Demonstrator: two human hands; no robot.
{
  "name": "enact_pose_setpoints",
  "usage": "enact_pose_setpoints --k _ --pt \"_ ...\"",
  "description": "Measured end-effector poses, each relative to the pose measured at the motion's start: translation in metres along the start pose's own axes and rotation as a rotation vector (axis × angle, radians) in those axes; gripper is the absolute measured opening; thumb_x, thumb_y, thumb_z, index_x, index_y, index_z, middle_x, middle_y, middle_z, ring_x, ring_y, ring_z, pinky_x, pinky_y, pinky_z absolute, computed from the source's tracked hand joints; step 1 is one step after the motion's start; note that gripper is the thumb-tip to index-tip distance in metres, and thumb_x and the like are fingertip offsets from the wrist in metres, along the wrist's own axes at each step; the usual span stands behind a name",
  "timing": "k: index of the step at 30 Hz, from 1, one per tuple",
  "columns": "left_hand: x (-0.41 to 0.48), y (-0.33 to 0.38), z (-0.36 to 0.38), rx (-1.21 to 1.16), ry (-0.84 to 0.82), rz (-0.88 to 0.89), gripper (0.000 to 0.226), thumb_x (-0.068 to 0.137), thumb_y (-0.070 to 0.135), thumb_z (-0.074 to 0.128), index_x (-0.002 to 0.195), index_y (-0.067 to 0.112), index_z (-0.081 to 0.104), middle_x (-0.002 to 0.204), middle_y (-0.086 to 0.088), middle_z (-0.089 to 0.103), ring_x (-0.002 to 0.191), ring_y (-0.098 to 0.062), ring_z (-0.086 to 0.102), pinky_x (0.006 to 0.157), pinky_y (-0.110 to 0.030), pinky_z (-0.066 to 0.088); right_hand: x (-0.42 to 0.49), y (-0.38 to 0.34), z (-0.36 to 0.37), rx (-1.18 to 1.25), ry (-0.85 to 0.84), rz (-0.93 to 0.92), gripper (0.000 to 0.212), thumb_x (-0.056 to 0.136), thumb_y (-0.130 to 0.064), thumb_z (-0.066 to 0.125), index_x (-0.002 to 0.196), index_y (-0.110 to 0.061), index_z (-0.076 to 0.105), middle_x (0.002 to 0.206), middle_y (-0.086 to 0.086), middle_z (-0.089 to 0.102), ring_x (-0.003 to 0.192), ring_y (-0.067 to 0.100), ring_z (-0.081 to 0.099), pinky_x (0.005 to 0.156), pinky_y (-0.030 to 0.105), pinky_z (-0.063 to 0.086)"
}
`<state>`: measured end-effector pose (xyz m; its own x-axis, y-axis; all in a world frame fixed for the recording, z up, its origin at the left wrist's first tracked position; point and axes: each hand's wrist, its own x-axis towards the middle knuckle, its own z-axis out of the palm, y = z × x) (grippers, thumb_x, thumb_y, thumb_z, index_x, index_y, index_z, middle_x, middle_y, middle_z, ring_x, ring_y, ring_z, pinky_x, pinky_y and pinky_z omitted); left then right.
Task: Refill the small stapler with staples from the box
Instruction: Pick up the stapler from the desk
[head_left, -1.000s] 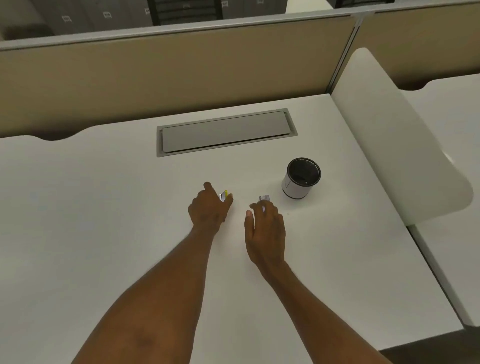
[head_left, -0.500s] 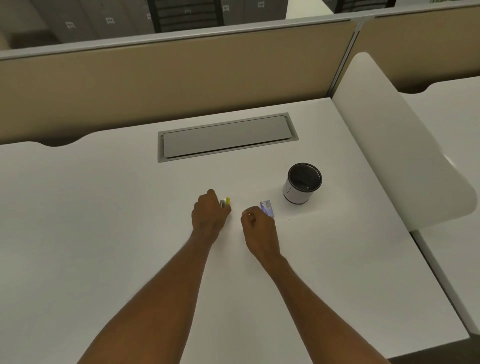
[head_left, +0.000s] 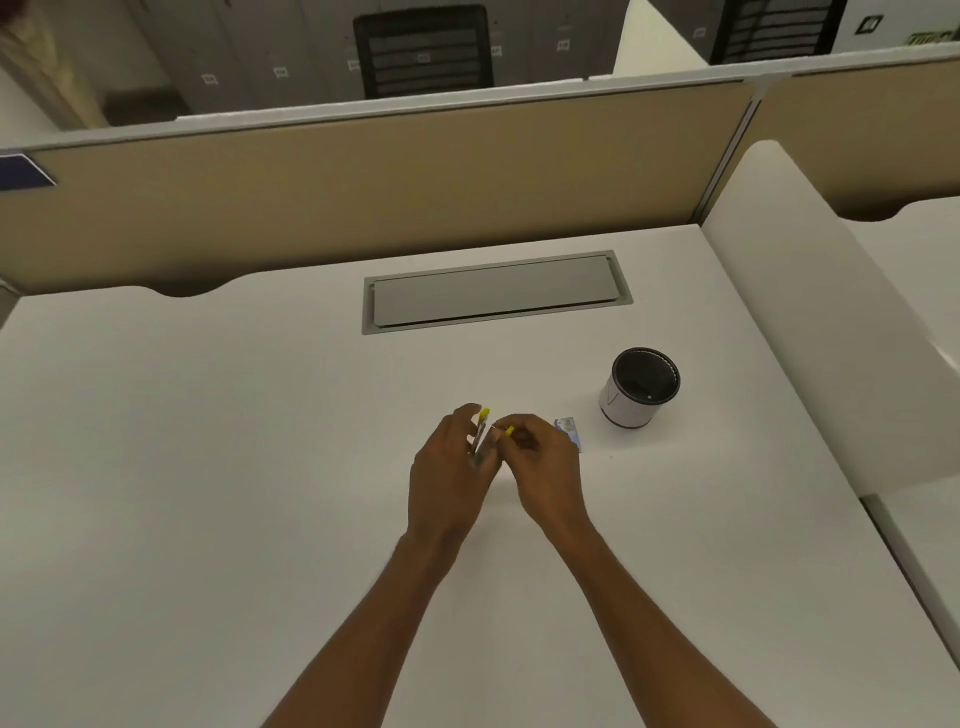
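1. Two bare forearms are seen reaching from the near edge over the white worktop (head_left: 208, 467), and they meet a little short of its middle.
2. The small stapler (head_left: 479, 439), grey with yellow ends, is held upright in the left hand (head_left: 449, 467). The fingers are curled round its lower body, and its yellow top shows just above the fingertips.
3. The right hand (head_left: 545, 462) is placed just beside the left. Its fingers are curled, and a yellow-tipped part of the stapler is pinched at their tips. The stapler thus lies between the two hands, raised off the worktop; how far it is opened cannot be told.
4. The box (head_left: 570, 432) of staples, small and bluish, lies flat on the worktop, just beyond the right hand's knuckles and partly hidden by them.
5. A white cup (head_left: 641, 387) with a dark inside stands upright farther right, near the box but apart from it.
6. A grey cable hatch (head_left: 493, 293) is set flush into the worktop farther back.
7. A beige partition (head_left: 363, 197) runs along the far edge, and a black chair (head_left: 423, 52) is seen behind it.
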<state>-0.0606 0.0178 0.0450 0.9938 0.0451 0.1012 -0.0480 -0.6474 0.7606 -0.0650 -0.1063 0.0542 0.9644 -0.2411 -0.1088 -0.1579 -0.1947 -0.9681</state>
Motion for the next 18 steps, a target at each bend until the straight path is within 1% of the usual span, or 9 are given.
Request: enact_pose_setpoints --k 2,3,4,6,9,11,13,15,18 --pt "-0.003 -0.002 -0.009 -0.184 -0.048 -0.009 0.044 0.093 0.038 0.074 0.134 0.026 0.062 0.114 0.011 0.068 0.096 -0.008 0.066 0.082 -0.020 0.054 -0.007 -0.008 -0.006 0.048 -0.017 -0.005 0.010 0.091 -0.008 0.066 0.096 -0.013 0.074 0.087 -0.003 0.077 0.082 0.009 0.073 0.077 0.014 0.056" --pt "-0.003 -0.003 -0.012 -0.249 -0.073 -0.007 0.044 0.091 0.035 0.078 0.132 0.025 0.064 0.115 0.011 0.068 0.101 -0.007 0.066 0.085 -0.018 0.053 -0.010 -0.013 -0.009 0.058 -0.030 -0.015 0.011 0.092 -0.008 0.065 0.096 -0.013 0.074 0.088 -0.003 0.077 0.083 0.008 0.073 0.076 0.011 0.054" --pt "-0.004 -0.003 -0.016 -0.309 -0.107 -0.021 0.041 0.090 0.032 0.080 0.129 0.025 0.067 0.116 0.011 0.069 0.104 -0.007 0.067 0.089 -0.021 0.054 -0.013 -0.017 -0.012 0.059 -0.046 -0.029 0.011 0.092 -0.008 0.065 0.097 -0.013 0.074 0.088 -0.003 0.077 0.084 0.007 0.073 0.076 0.009 0.052" --pt "-0.006 0.003 -0.024 -0.465 -0.203 -0.101 0.031 0.092 0.024 0.078 0.122 0.027 0.072 0.114 0.007 0.075 0.108 -0.010 0.070 0.097 -0.033 0.058 -0.018 -0.027 -0.015 0.061 -0.083 -0.055 0.014 0.093 -0.009 0.064 0.099 -0.016 0.076 0.089 -0.005 0.078 0.085 0.005 0.073 0.076 0.008 0.051" --pt "-0.010 0.012 -0.033 -0.677 -0.271 -0.192 0.021 0.096 0.022 0.073 0.117 0.025 0.076 0.111 0.000 0.078 0.110 -0.022 0.071 0.099 -0.039 0.058 -0.023 -0.038 -0.018 0.050 -0.128 -0.073 0.017 0.095 -0.012 0.063 0.102 -0.019 0.076 0.088 -0.008 0.078 0.082 0.003 0.073 0.074 0.008 0.051" --pt "-0.013 0.016 -0.037 -0.749 -0.238 -0.215 0.022 0.095 0.024 0.074 0.117 0.023 0.076 0.113 -0.003 0.078 0.110 -0.027 0.072 0.097 -0.042 0.059 -0.024 -0.041 -0.020 0.001 -0.140 -0.086 0.015 0.096 -0.016 0.063 0.103 -0.020 0.076 0.087 -0.009 0.077 0.080 0.002 0.073 0.072 0.007 0.051" --pt "-0.015 0.018 -0.039 -0.795 -0.201 -0.237 0.021 0.093 0.023 0.075 0.115 0.020 0.077 0.113 -0.003 0.078 0.111 -0.027 0.072 0.097 -0.042 0.059 -0.025 -0.043 -0.020 -0.048 -0.146 -0.091 0.014 0.096 -0.019 0.064 0.102 -0.018 0.076 0.086 -0.007 0.076 0.080 0.003 0.073 0.071 0.007 0.051" --pt "-0.015 0.019 -0.041 -0.779 -0.188 -0.250 0.017 0.093 0.022 0.076 0.109 0.018 0.078 0.110 -0.002 0.079 0.111 -0.022 0.072 0.095 -0.036 0.057 -0.025 -0.044 -0.021 -0.068 -0.148 -0.069 0.014 0.095 -0.021 0.065 0.103 -0.017 0.075 0.086 -0.005 0.077 0.080 0.005 0.073 0.072 0.008 0.052" --pt "-0.013 0.021 -0.046 -0.702 -0.215 -0.227 0.012 0.091 0.022 0.078 0.101 0.016 0.078 0.101 -0.001 0.079 0.101 -0.018 0.072 0.085 -0.030 0.055 -0.026 -0.045 -0.024 -0.082 -0.167 -0.029 0.014 0.095 -0.022 0.065 0.102 -0.015 0.075 0.086 0.000 0.078 0.078 0.006 0.074 0.072 0.007 0.051"
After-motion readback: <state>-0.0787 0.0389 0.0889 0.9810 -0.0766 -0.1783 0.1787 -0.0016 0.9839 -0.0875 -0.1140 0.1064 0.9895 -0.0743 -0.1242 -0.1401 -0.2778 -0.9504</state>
